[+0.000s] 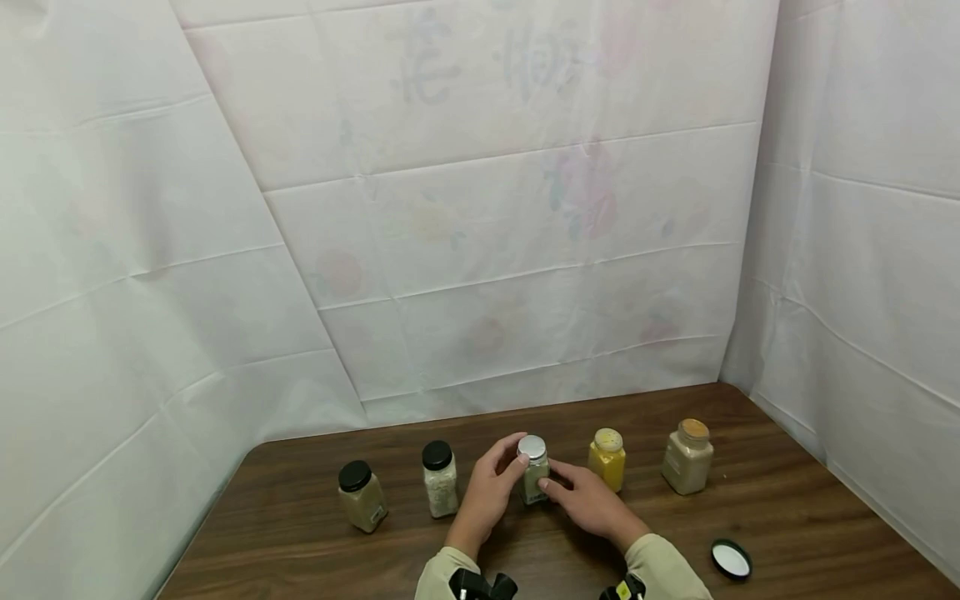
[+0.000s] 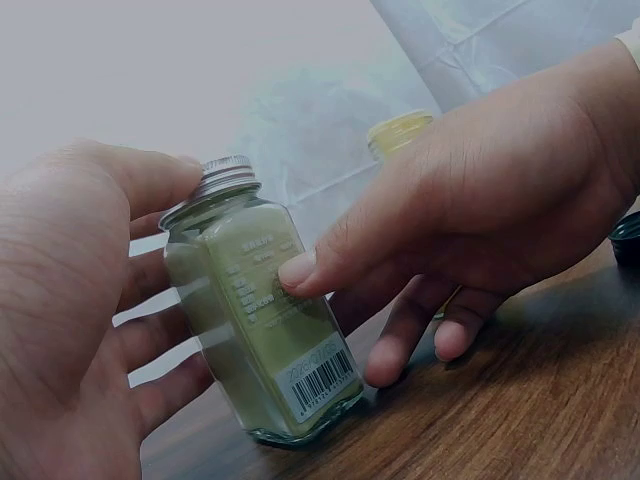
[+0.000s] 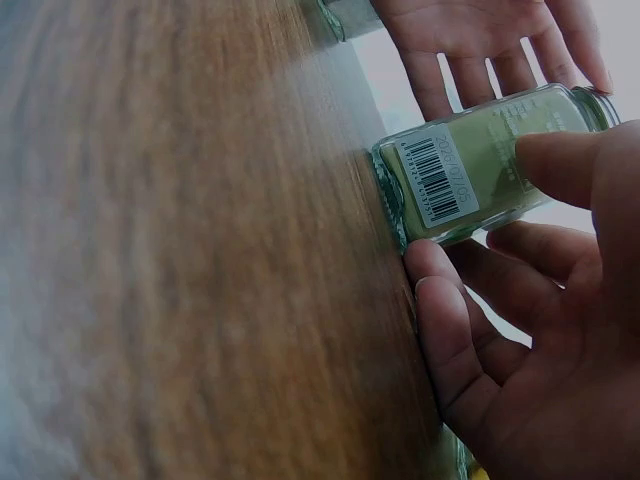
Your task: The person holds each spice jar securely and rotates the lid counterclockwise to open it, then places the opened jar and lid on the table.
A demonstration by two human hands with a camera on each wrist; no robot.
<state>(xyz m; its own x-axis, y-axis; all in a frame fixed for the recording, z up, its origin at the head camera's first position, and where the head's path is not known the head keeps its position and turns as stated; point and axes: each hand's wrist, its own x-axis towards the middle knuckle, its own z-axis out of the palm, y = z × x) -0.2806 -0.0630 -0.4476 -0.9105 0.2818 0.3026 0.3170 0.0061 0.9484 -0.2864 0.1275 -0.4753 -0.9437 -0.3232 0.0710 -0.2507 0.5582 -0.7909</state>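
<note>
Between the two hands stands a square glass jar (image 1: 534, 481) of green powder with a silver screw lid (image 1: 532, 447), its base on the table. The left hand (image 1: 489, 492) holds it from the left, the thumb at the lid's edge and the other fingers spread behind. From the other side the right hand (image 1: 592, 502) grips the jar, its thumb (image 2: 300, 272) pressed on the printed front above a barcode label (image 3: 438, 175). Just beyond the right hand is a jar of yellow powder (image 1: 607, 467).
Two black-lidded jars stand at left, one with tan contents (image 1: 363, 504), one with pale grains (image 1: 441, 487). At right is a lidless-looking jar of beige powder (image 1: 687, 462). A loose black lid (image 1: 731, 559) lies near the front right of the wooden table (image 1: 285, 517). White cloth (image 1: 480, 208) hangs around.
</note>
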